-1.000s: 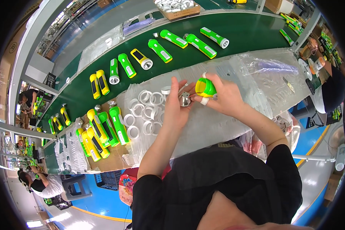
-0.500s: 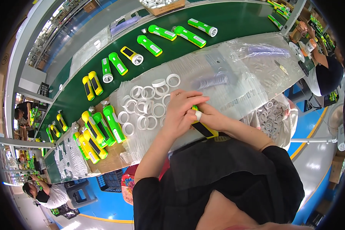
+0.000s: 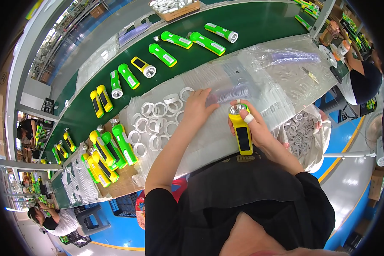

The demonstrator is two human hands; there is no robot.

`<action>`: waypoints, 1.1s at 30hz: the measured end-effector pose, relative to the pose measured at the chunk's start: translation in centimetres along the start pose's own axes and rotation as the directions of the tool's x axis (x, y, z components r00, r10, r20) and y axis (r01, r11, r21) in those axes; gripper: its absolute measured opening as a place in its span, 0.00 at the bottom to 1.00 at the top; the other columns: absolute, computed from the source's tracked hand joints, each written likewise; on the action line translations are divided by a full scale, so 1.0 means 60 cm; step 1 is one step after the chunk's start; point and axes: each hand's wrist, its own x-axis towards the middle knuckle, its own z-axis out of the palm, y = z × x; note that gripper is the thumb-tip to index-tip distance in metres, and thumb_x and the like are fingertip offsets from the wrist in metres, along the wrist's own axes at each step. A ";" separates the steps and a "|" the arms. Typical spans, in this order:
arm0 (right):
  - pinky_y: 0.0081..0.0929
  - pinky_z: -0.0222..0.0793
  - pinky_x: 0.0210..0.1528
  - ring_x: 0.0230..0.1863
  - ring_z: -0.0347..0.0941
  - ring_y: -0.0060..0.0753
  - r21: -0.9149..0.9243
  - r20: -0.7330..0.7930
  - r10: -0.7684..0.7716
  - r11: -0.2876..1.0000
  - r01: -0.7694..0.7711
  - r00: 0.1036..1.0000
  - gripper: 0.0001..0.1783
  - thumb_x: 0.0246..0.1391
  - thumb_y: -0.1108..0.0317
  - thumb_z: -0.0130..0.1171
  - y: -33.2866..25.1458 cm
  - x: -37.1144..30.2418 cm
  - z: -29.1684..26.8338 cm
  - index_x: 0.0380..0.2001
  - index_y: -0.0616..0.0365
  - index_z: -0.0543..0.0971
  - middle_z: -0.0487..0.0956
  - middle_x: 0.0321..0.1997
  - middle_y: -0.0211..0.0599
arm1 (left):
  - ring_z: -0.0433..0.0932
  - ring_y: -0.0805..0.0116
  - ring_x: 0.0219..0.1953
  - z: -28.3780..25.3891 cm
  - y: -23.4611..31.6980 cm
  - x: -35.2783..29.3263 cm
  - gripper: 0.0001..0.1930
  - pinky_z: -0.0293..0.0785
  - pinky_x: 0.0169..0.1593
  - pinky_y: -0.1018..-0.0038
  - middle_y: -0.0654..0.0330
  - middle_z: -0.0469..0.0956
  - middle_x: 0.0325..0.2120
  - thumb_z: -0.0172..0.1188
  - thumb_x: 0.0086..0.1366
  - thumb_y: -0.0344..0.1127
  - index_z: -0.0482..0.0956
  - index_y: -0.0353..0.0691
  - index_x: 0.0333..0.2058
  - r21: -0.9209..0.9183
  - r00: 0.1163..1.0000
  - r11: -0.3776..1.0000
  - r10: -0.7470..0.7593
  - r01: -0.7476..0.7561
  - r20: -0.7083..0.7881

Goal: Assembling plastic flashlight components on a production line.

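Observation:
My right hand (image 3: 258, 128) holds a yellow flashlight (image 3: 244, 138) with a dark panel on its side. The flashlight stands nearly upright, its shiny reflector head facing up and away from me. White tape wraps the thumb. My left hand (image 3: 198, 106) reaches over the plastic-covered bench, thumb and fingers apart, at the near end of a row of clear thin discs (image 3: 231, 94). Whether its fingertips touch the discs I cannot tell. Left of that hand lies a loose cluster of white rings (image 3: 159, 109).
Green and yellow flashlights (image 3: 162, 54) lie along the green belt (image 3: 260, 25) beyond the bench. More flashlights (image 3: 108, 149) are grouped at the left on cardboard. A bag of rings (image 3: 301, 132) hangs at the right near edge. Co-workers (image 3: 365, 83) sit on both sides.
My hands have come apart. The left moved up toward the clear discs; the right swung the flashlight upright, and its reflector head now shows.

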 end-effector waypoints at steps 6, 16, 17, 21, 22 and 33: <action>0.27 0.69 0.34 0.30 0.73 0.30 -0.090 0.029 0.028 0.996 -0.025 0.999 0.24 0.65 0.52 0.49 -0.007 0.002 0.000 0.56 0.56 0.65 0.74 0.34 0.41 | 0.74 0.58 0.43 -0.022 0.018 -0.001 0.25 0.71 0.45 0.67 0.56 0.76 0.37 0.70 0.52 0.37 0.76 0.37 0.49 -0.138 0.998 0.990 -0.045 0.041 -0.032; 0.23 0.71 0.34 0.31 0.73 0.25 -0.119 0.209 -0.003 0.993 0.028 0.978 0.24 0.64 0.57 0.53 -0.006 0.008 0.024 0.56 0.59 0.64 0.75 0.35 0.36 | 0.68 0.56 0.51 -0.100 0.125 -0.064 0.20 0.65 0.53 0.67 0.51 0.70 0.47 0.50 0.67 0.37 0.75 0.37 0.55 -0.281 0.969 0.927 0.234 -0.247 -0.079; 0.23 0.71 0.34 0.31 0.73 0.25 -0.118 0.210 -0.001 0.993 0.026 0.978 0.24 0.64 0.57 0.53 -0.006 0.008 0.027 0.56 0.59 0.64 0.75 0.35 0.36 | 0.67 0.54 0.51 -0.098 0.124 -0.068 0.19 0.64 0.54 0.65 0.52 0.70 0.48 0.50 0.66 0.35 0.75 0.38 0.54 -0.305 0.960 0.910 0.255 -0.280 -0.118; 0.24 0.70 0.34 0.31 0.73 0.25 -0.172 0.257 0.000 0.984 0.046 0.966 0.24 0.64 0.56 0.52 -0.007 0.007 0.039 0.56 0.59 0.64 0.75 0.36 0.37 | 0.67 0.52 0.51 -0.090 0.124 -0.080 0.18 0.62 0.55 0.61 0.52 0.70 0.49 0.48 0.65 0.34 0.75 0.36 0.52 -0.382 0.943 0.865 0.267 -0.326 -0.199; 0.24 0.70 0.35 0.31 0.73 0.25 -0.174 0.260 0.004 0.984 0.043 0.966 0.24 0.64 0.56 0.52 -0.005 0.006 0.042 0.56 0.59 0.64 0.75 0.36 0.37 | 0.67 0.52 0.51 -0.087 0.122 -0.081 0.18 0.62 0.55 0.61 0.52 0.70 0.49 0.48 0.65 0.34 0.75 0.36 0.52 -0.383 0.943 0.864 0.267 -0.326 -0.200; 0.28 0.71 0.36 0.35 0.73 0.29 -0.158 0.314 -0.038 0.983 0.092 0.949 0.26 0.64 0.55 0.53 0.025 0.024 0.035 0.58 0.56 0.62 0.72 0.40 0.38 | 0.66 0.47 0.56 -0.066 0.116 -0.082 0.16 0.59 0.60 0.57 0.50 0.69 0.54 0.46 0.65 0.34 0.75 0.34 0.47 -0.372 0.899 0.836 0.283 -0.402 -0.336</action>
